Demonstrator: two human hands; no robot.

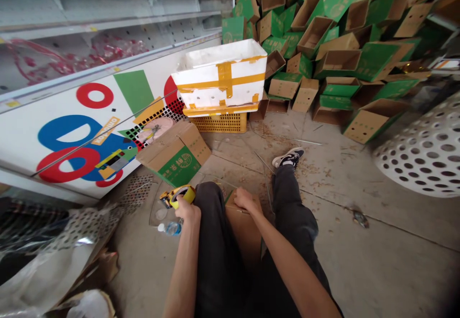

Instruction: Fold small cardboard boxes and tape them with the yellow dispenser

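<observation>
On my feed the left hand (187, 209) is wrapped tight around a yellow tape dispenser (177, 196) loaded with a roll of yellow packing tape, and the right hand (246, 199) sits open, palm down, on the top edge of a brown cardboard box (243, 227). That box stands on the floor between the person's legs in dark trousers (215, 241), with a clear plastic water bottle (171, 228) lying just left of it. Further out there's a tilted carton with a green label (176, 157) against a white refrigerated display case (89, 136), and a white foam box with yellow tape (220, 73) sits on a yellow plastic crate (219, 122). Behind those is a big heap of green-and-brown cartons (323, 54), and a white perforated basket (420, 153) is off to the right, with wood shavings scattered across the concrete floor (377, 241).
</observation>
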